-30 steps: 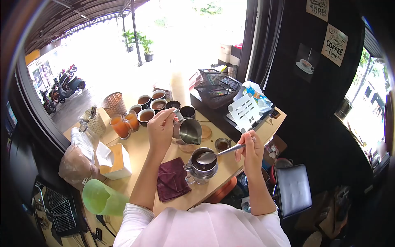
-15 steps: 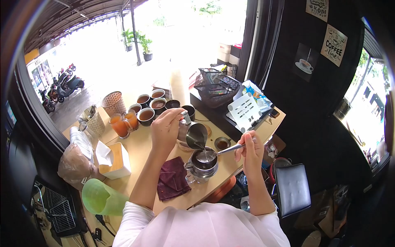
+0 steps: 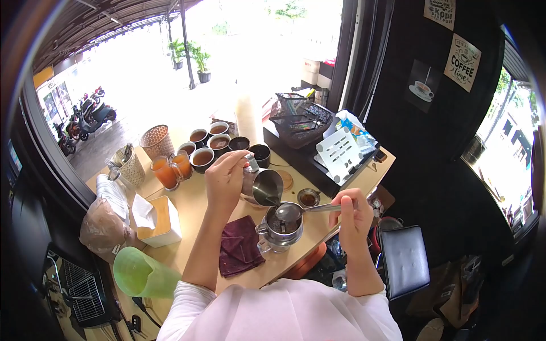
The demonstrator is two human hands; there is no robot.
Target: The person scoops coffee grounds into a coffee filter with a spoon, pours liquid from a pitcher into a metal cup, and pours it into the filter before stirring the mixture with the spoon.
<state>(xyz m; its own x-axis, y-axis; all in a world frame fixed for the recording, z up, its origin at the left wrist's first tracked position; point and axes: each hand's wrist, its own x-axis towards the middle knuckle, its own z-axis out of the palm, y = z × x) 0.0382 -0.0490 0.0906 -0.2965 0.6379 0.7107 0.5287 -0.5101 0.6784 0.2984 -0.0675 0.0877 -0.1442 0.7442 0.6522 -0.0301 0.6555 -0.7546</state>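
My left hand [image 3: 223, 179] grips the handle of a metal pitcher [image 3: 263, 186], which is tilted with its spout low and to the right. Just under the spout is the bowl of a metal spoon [image 3: 289, 212], its handle pinched in my right hand [image 3: 354, 213]. Below the spoon stands a metal coffee dripper [image 3: 282, 230] with dark contents, set on what looks like a glass mug [image 3: 264, 245]. A folded maroon cloth [image 3: 239, 247] lies left of it. Behind is a small round dish of dark liquid [image 3: 308, 198].
Several black cups of brown drink [image 3: 202, 158] and orange-filled glass mugs [image 3: 165, 173] stand at the back left. A white box [image 3: 165, 227] and a green container [image 3: 142, 275] are on the left. A black mesh basket [image 3: 301, 133] sits at the back right.
The spoon and my right hand have shifted slightly right and away from me. The pitcher has tipped back a little, and the thin stream seen before no longer shows clearly.
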